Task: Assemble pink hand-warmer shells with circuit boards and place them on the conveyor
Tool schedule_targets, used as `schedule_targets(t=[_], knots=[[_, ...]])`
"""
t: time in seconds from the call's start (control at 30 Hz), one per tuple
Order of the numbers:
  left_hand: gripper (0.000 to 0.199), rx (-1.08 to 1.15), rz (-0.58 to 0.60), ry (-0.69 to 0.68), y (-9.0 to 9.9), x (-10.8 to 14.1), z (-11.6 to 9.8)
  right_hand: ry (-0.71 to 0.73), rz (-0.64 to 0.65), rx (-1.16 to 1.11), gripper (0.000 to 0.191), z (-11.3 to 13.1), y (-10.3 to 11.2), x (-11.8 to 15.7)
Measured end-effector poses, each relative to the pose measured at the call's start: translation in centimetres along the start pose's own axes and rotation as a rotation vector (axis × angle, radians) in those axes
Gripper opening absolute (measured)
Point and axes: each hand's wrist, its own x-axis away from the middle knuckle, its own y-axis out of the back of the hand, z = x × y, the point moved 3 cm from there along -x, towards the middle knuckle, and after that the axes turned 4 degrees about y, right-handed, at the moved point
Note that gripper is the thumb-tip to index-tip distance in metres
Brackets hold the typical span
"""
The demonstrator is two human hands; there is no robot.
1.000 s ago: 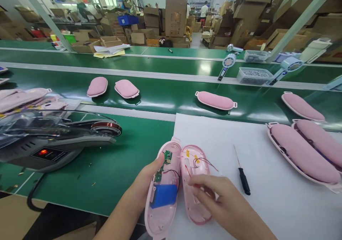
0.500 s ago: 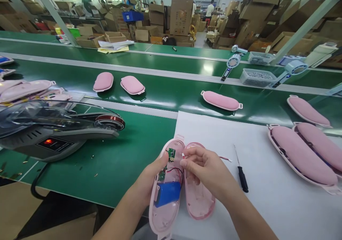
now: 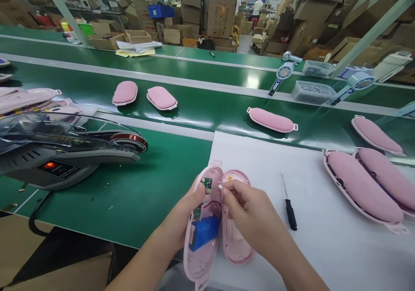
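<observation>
My left hand (image 3: 189,209) grips the edge of an opened pink plastic shell half (image 3: 202,260), its thumb beside a small green circuit board (image 3: 207,184). Inside that half lies a blue battery pack (image 3: 205,234) with thin red and black wires (image 3: 213,203). Pinched between the thumb and forefinger of my right hand (image 3: 249,209) is a small white wire connector (image 3: 220,187), close to the board's right side. Under my right hand lies the second pink shell half (image 3: 238,250), partly hidden. Whether the connector touches the board I cannot tell.
A black-handled screwdriver (image 3: 291,213) lies on the white sheet (image 3: 311,256) at right. Closed pink cases (image 3: 363,185) rest beyond it, and others (image 3: 272,120) on the green line. A grey machine with a lit red display (image 3: 58,165) stands left.
My right hand has turned and brought the white connector slightly left, nearer the circuit board. The red wire end that stuck out right of the hand no longer shows. The view has shifted slightly.
</observation>
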Motion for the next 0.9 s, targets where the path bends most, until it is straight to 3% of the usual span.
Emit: schedule_targets(t=[0.13, 0.43, 0.7, 0.8, 0.9], knots=[[0.077, -0.024, 0.013, -0.025, -0.4, 0.1, 0.1, -0.051, 0.143, -0.125, 0.026, 0.1, -0.2, -0.3], [0.059, -0.121, 0.033, -0.016, 0.6, -0.4, 0.8, -0.042, 0.233, -0.143, 0.018, -0.1, 0.1, -1.1], [0.080, -0.221, 0.035, -0.036, 0.7, -0.6, 0.4, -0.027, 0.269, -0.183, 0.024, -0.3, -0.2, -1.4], [0.078, -0.105, 0.120, 0.068, 0.5, -1.1, 0.5, 0.042, 0.113, -0.061, 0.023, 0.4, 0.2, -0.4], [0.076, 0.026, 0.166, 0.182, 1.4, -1.6, 0.8, 0.185, -0.343, 0.169, 0.019, 0.6, 2.2, 2.4]])
